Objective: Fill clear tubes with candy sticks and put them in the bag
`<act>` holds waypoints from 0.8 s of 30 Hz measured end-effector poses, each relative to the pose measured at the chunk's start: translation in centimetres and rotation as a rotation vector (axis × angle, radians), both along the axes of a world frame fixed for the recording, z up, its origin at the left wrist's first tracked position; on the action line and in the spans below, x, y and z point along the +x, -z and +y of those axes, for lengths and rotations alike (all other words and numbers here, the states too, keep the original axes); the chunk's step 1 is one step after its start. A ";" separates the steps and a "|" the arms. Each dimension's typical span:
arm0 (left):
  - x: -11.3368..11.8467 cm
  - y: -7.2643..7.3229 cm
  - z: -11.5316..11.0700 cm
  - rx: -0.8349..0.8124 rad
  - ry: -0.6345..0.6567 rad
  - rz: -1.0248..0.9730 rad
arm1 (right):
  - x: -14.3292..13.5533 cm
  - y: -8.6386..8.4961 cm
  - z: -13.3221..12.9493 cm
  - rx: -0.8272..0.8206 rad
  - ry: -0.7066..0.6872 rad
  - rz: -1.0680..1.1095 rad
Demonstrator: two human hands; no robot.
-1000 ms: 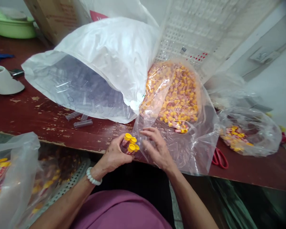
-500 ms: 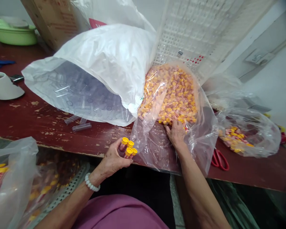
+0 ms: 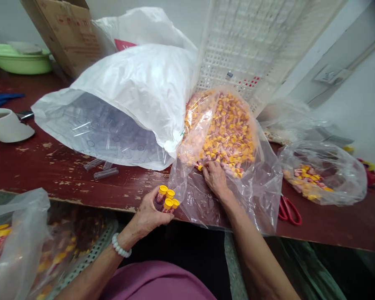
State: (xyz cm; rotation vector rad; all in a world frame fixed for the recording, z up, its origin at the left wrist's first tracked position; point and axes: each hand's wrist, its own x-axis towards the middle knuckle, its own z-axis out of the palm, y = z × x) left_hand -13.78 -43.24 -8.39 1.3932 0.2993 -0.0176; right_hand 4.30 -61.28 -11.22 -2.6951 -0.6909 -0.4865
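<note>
My left hand (image 3: pixel 150 212) is closed around several small tubes (image 3: pixel 166 202) with yellow caps, held upright in a bunch over the table's front edge. At the mouth of a clear plastic bag (image 3: pixel 193 200), my right hand (image 3: pixel 215 177) has its fingers curled down at the near edge of a heap of small yellow-capped pieces (image 3: pixel 229 129). Its fingertips are partly hidden, so whatever they hold cannot be made out. Left of the heap, a white sack (image 3: pixel 137 79) lies open with clear empty tubes (image 3: pixel 112 137) inside.
Loose clear tubes (image 3: pixel 105 173) lie before the sack. Red-handled scissors (image 3: pixel 289 210) and another clear bag (image 3: pixel 340 175) of yellow pieces are on the right. A white plastic crate (image 3: pixel 237 50) leans behind. At left stand a white cup (image 3: pixel 6 125) and green basin (image 3: pixel 21 62).
My right hand has shifted left along the heap's near edge, and some pieces there have slid forward. The left hand keeps its bunch of tubes. The view has tilted slightly.
</note>
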 end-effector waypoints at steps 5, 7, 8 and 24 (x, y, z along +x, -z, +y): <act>-0.3 -0.4 0.1 -0.022 -0.006 0.000 | -1.7 0.7 -0.9 -0.002 0.003 -0.016; -0.3 -0.6 0.1 -0.014 -0.005 -0.004 | -2.3 1.0 -0.8 0.011 0.033 -0.034; -0.3 -0.6 0.0 -0.011 -0.008 -0.010 | -2.6 1.0 -0.7 0.031 0.050 -0.049; -0.7 0.2 0.7 0.062 -0.001 -0.097 | -6.9 -3.4 1.6 0.431 -0.098 0.141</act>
